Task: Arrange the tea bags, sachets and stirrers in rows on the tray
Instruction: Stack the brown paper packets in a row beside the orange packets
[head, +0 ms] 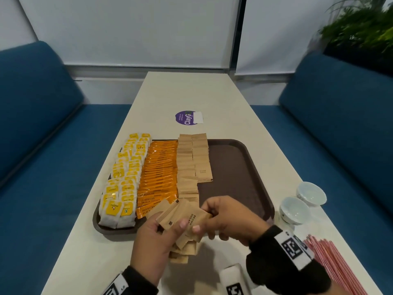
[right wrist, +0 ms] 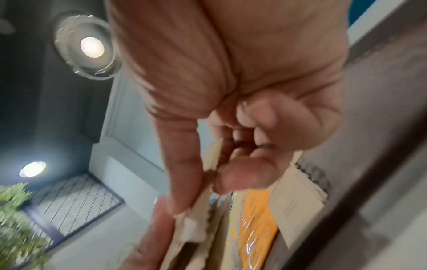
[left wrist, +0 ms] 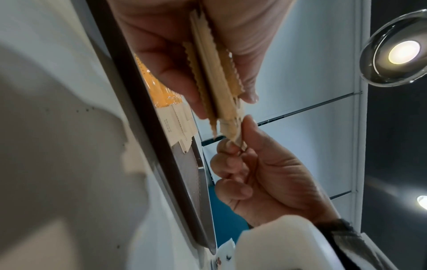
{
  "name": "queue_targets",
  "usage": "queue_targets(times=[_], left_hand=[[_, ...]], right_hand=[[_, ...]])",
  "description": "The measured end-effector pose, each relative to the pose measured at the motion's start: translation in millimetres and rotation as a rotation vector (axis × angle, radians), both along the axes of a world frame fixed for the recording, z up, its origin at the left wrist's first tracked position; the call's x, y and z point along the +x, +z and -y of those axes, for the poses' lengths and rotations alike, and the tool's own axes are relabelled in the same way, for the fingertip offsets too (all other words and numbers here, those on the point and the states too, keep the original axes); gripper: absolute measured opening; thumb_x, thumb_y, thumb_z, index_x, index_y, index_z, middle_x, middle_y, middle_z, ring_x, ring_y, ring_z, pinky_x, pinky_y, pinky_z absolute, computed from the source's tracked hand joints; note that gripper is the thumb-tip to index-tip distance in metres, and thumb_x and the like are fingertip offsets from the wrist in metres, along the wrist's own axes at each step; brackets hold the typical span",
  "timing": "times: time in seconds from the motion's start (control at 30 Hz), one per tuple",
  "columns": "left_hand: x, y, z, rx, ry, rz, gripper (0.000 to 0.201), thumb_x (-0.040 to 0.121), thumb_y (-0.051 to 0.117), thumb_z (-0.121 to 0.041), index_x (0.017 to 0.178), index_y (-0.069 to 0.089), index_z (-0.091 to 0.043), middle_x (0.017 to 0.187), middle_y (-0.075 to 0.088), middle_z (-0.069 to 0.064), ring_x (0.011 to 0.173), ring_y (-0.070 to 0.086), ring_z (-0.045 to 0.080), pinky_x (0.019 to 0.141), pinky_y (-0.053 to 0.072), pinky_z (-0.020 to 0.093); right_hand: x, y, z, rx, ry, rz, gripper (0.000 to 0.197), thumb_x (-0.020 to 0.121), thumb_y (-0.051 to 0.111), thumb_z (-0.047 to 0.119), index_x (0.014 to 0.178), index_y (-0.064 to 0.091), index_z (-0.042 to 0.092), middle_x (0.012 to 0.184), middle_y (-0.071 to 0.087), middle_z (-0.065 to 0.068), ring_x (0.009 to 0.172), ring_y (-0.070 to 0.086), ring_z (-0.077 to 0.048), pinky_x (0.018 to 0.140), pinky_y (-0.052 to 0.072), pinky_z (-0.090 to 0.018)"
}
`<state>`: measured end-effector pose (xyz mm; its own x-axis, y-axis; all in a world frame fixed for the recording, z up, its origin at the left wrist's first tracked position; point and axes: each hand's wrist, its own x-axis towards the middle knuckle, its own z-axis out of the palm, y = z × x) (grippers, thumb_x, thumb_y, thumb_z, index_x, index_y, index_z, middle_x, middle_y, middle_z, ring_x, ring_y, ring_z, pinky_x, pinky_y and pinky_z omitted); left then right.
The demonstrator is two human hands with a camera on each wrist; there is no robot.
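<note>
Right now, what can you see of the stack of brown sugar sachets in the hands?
The stack of brown sugar sachets is tan paper with crimped, zigzag edges and dark print reading BROWN SUGAR. It is fanned and uneven, held above the near rim of the tray. The left hand grips it; the right hand pinches one sachet's end.

The right hand (right wrist: 231,91) fills the frame, thumb and forefinger pinching the edge of a brown sachet (right wrist: 196,224); orange sachets (right wrist: 256,219) lie beyond, seemingly on the blurred tray (right wrist: 346,210); ceiling lights (right wrist: 92,47) glow above.
</note>
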<state>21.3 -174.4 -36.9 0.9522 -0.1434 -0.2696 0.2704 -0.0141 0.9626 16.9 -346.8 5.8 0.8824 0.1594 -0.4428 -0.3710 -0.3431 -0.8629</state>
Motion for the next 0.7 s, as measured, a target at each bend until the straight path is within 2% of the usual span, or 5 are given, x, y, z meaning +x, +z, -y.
queue_targets(times=[0.17, 0.27, 0.43, 0.6, 0.7], left_hand=[[-5.3, -2.4, -3.9, 0.010, -0.036, 0.005, 0.013, 0.079, 0.068, -0.019, 0.092, 0.067, -0.020, 0.074, 0.073, 0.005, 0.061, 0.069, 0.022, 0.044, 0.052, 0.032], [-6.7, -4.7, -7.1, 0.011, -0.008, -0.012, 0.011, 0.078, 0.068, -0.019, 0.088, 0.066, -0.024, 0.075, 0.073, 0.001, 0.073, 0.069, 0.024, 0.050, 0.052, 0.035], [-5.6, -5.0, -10.7, 0.023, 0.025, -0.041, 0.013, 0.080, 0.067, -0.018, 0.085, 0.062, -0.029, 0.084, 0.070, 0.003, 0.078, 0.067, 0.026, 0.051, 0.054, 0.036], [1.2, -6.0, -12.6, 0.048, 0.052, -0.099, 0.009, 0.083, 0.064, -0.024, 0.088, 0.059, -0.030, 0.091, 0.067, 0.003, 0.082, 0.064, 0.023, 0.054, 0.052, 0.034], [3.9, -6.1, -13.8, 0.053, 0.057, -0.125, 0.010, 0.084, 0.064, -0.024, 0.093, 0.061, -0.027, 0.092, 0.067, 0.005, 0.082, 0.064, 0.025, 0.047, 0.052, 0.032]], right_hand=[[-7.2, -2.4, 8.3, 0.272, -0.288, 0.034, 0.012, 0.087, 0.064, 0.010, 0.085, 0.052, 0.011, 0.091, 0.069, -0.011, 0.071, 0.068, -0.021, 0.042, 0.045, -0.023], [3.0, 9.8, 18.9, 0.340, -0.436, 0.038, 0.007, 0.094, 0.052, 0.011, 0.098, 0.049, 0.007, 0.100, 0.068, -0.011, 0.075, 0.071, -0.027, 0.042, 0.048, -0.026], [49.2, 16.5, 48.3, -0.153, -0.445, 0.189, 0.004, 0.091, 0.060, 0.014, 0.094, 0.058, 0.015, 0.086, 0.066, -0.002, 0.057, 0.053, -0.008, 0.048, 0.041, -0.018], [97.9, 3.2, 57.7, -0.329, -0.304, -0.016, 0.004, 0.091, 0.061, 0.014, 0.089, 0.061, 0.018, 0.097, 0.068, -0.007, 0.060, 0.051, -0.010, 0.050, 0.044, -0.017], [121.2, -12.2, 56.7, -0.368, -0.251, -0.074, 0.009, 0.088, 0.063, 0.007, 0.091, 0.061, 0.015, 0.107, 0.068, -0.013, 0.073, 0.058, -0.016, 0.068, 0.052, -0.026]])
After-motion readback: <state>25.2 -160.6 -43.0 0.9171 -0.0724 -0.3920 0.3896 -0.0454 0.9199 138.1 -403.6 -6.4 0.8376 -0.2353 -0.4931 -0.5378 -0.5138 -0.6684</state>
